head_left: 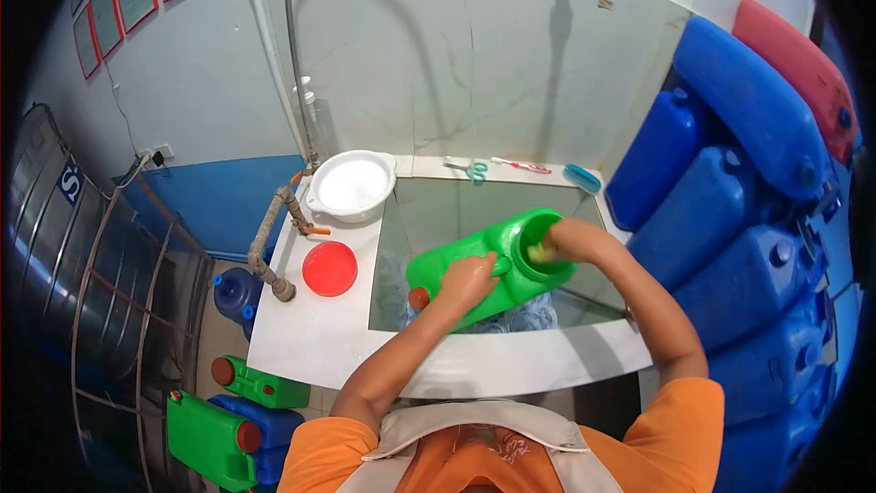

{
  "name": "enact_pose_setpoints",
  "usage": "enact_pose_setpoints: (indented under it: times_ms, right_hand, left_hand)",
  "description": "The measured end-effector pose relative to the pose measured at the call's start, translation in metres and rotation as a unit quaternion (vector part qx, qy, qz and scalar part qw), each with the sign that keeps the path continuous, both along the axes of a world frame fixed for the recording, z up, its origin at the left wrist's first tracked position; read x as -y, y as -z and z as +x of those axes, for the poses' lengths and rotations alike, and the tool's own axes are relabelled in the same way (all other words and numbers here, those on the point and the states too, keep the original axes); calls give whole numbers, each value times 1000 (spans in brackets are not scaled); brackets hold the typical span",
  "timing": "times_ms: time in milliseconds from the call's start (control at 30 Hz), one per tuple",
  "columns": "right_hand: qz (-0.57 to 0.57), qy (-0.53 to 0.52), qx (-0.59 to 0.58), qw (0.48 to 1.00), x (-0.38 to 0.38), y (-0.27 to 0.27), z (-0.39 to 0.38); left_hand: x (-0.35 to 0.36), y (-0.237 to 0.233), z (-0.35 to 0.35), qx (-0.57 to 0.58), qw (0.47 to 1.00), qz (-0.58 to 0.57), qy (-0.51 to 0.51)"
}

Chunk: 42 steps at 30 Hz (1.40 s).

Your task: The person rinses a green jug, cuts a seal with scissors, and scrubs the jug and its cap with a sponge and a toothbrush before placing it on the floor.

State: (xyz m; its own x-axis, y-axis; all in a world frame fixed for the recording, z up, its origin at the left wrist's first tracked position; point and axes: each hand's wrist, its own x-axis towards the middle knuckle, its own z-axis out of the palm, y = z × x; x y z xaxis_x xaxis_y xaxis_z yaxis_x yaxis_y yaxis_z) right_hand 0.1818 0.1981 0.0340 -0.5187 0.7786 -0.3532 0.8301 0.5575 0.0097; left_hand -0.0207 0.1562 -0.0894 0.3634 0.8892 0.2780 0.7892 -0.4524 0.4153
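Observation:
A green jerrycan (447, 265) lies tilted over the sink (394, 219), its wide round mouth facing up and to the right. My left hand (469, 282) is closed around the can's handle. At the mouth, my right hand (575, 241) reaches in over the rim with its fingers closed on a yellowish sponge (538, 253), only partly visible. A small red-brown cap (419, 298) sits on the can's lower left end. Beneath the can, crumpled bluish clear material (529, 318) shows in the sink.
Left on the counter are a white basin (354, 184), a red lid (329, 268) and a pipe tap (266, 246). Scissors (476, 171), a toothbrush (522, 165) and a blue brush (581, 178) lie along the back ledge. Blue jerrycans (721, 256) are stacked right; green ones (208, 438) stand lower left.

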Motion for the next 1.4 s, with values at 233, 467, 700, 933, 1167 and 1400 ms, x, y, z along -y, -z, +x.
enact_pose_setpoints:
  times_ms: [233,467,700,933,1167,1400]
  right_hand:
    - [122,-189,-352,908,-135,52,-210]
    - [-276,178,-522,787,-220,84,-204]
    - [-248,272,-444,817,-239,69,-120]
    - [-360,256,-549,710,-236,67,-127]
    - [-439,258,-649,565,-287,128,-171]
    - [-351,204,-469,784,-306,154,-147]
  left_hand:
    - [-52,44,-29,144,983,-60,-94]
    - [-100,75,-48,263,931,-203,-154]
    - [-110,84,-56,469,802,-308,-203]
    - [-93,82,-64,478,784,-308,-249]
    - [-81,90,-63,429,831,-272,-227]
    - [-72,110,-80,474,777,-284,-301]
